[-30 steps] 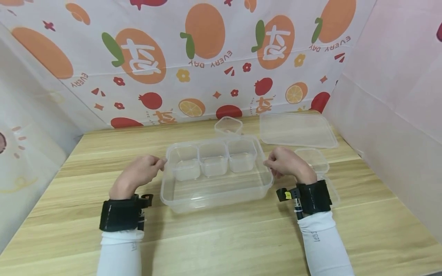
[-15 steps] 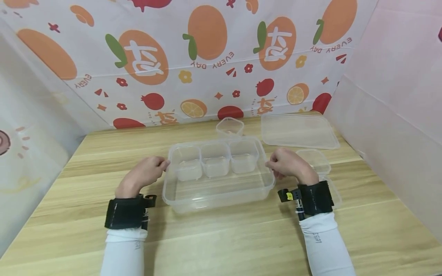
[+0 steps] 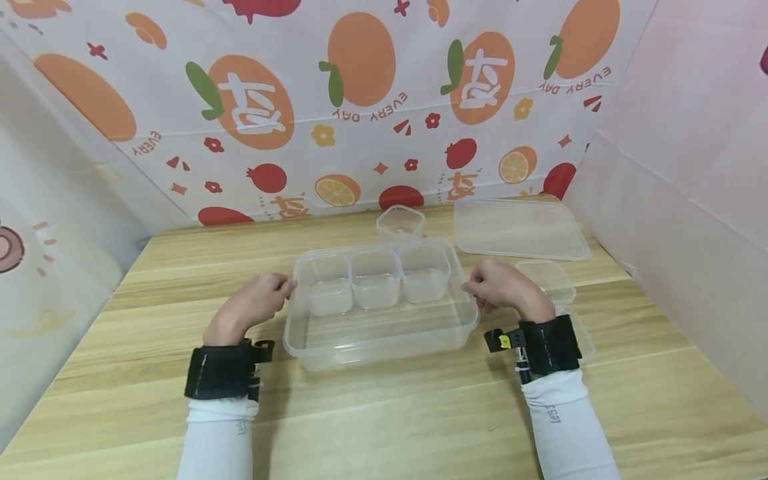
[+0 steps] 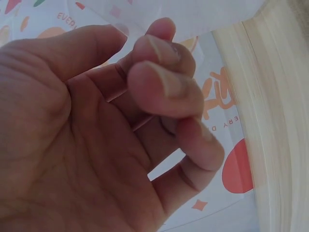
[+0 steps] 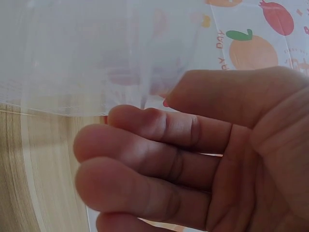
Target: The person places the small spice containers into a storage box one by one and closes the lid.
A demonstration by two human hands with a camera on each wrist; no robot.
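Note:
A large clear plastic food container [image 3: 384, 343] sits on the table in the head view. Inside it, three small clear cups [image 3: 376, 291] line the far side in a row. At its left rim, my left hand [image 3: 249, 308] pinches the edge between thumb and forefinger; my right hand [image 3: 507, 290] pinches the right rim likewise. The right wrist view has the container's translucent wall [image 5: 63, 58] beside thumb and forefinger, the other fingers loosely bent. In the left wrist view the curled fingers partly cover the contact with the plastic.
Behind the container stands another small clear cup [image 3: 401, 223]. A large flat lid [image 3: 519, 230] lies at the back right. Small lids [image 3: 551, 281] lie beside and partly under the right forearm. A fruit-print cloth [image 3: 360, 133] hangs along the wooden table's [image 3: 384, 427] back edge.
The head view has shifted slightly. Both hands keep their hold on the rim, and the container shows no clear movement on the table.

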